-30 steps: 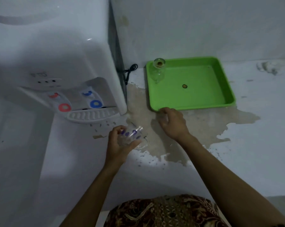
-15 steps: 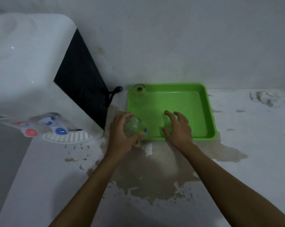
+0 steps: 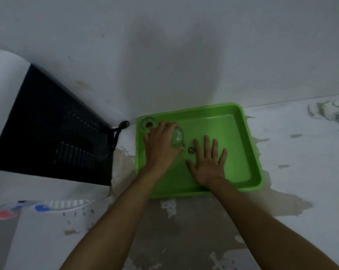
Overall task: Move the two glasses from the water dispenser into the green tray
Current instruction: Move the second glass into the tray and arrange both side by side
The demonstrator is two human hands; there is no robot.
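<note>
The green tray [image 3: 238, 133] lies on the white counter against the wall. One clear glass [image 3: 148, 123] stands in its far left corner. My left hand [image 3: 160, 147] is over the left part of the tray, shut on a second clear glass [image 3: 177, 137], which is tilted just right of the first one. My right hand [image 3: 208, 164] lies flat and open on the tray floor near its middle, fingers spread, holding nothing. The white water dispenser [image 3: 6, 106] stands at the left, with its drip grille [image 3: 67, 203] and red and blue taps low in the view.
A black cord [image 3: 118, 131] hangs behind the dispenser's dark side panel [image 3: 47, 129], close to the tray's left rim. A brown stain [image 3: 184, 215] spreads over the counter in front of and right of the tray. The wall rises right behind the tray.
My left hand has carried the glass from the tray's near left edge to over its far left part. My right hand has slid further in and flattened. The view has tilted up.
</note>
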